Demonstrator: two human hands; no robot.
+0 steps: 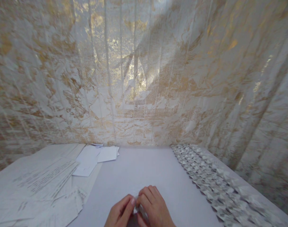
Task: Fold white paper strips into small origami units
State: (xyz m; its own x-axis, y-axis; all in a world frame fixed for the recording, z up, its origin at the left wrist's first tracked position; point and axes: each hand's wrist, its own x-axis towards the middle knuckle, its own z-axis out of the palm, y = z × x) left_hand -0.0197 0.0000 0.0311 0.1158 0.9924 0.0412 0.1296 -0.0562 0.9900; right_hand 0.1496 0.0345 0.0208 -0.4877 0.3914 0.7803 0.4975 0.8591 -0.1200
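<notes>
Head view puts your two hands at the bottom centre of the frame, pressed together over a small folded piece of paper [137, 208]. Your left hand [120, 212] comes in from the lower left with its fingers curled and the tips pinching the left side of the piece. Your right hand [153, 206] sits just right of it, fingers bent over the top and closed on the same piece, so that only a pale sliver shows between the two hands. Both hands hover low over the white table [146, 170], which fills the lower middle of the frame; whether they rest on it you cannot tell from here.

Along the right side of the table, running from the centre right down to the lower right corner, lie rows of small folded paper pieces [212, 183], packed close and overlapping. At the lower left, printed sheets [42, 183] lie spread flat, and just above them, at the centre left, a few blank white slips [96, 156] are stacked loosely. Behind the table, a white and gold curtain [144, 69] fills the whole upper part of the frame.
</notes>
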